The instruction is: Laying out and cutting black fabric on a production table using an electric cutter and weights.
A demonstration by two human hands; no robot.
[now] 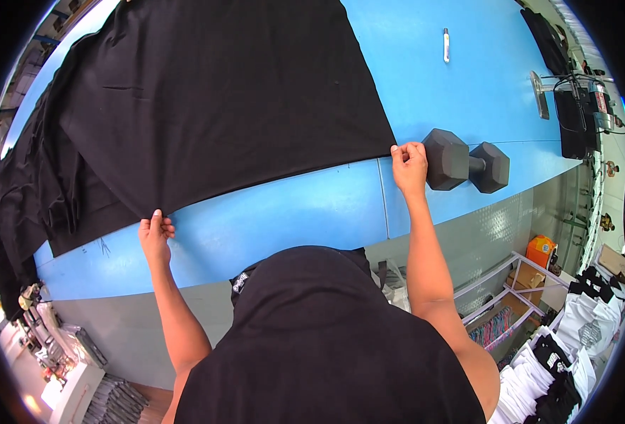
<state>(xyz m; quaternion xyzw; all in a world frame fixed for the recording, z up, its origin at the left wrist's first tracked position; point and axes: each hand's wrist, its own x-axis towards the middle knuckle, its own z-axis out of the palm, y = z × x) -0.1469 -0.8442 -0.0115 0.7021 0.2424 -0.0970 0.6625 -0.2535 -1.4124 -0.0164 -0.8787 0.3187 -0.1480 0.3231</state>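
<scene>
A large black cloth (242, 92) lies spread over the blue table, mostly flat, with folds and wrinkles toward its left end. My left hand (156, 234) pinches its near edge left of the middle, thumb on top. At the cloth's near right corner, my right hand (409, 167) grips the fabric between thumb and fingers. Just right of that hand, a dark hexagonal dumbbell (447, 160) rests on the table, apart from the cloth.
A white marker pen (446, 45) lies on the blue table (461, 92). Black devices with cables (574, 116) stand at its right end. Beyond the near edge, at right, are a metal rack (496, 304), an orange box (540, 251) and piled white and black garments (539, 374).
</scene>
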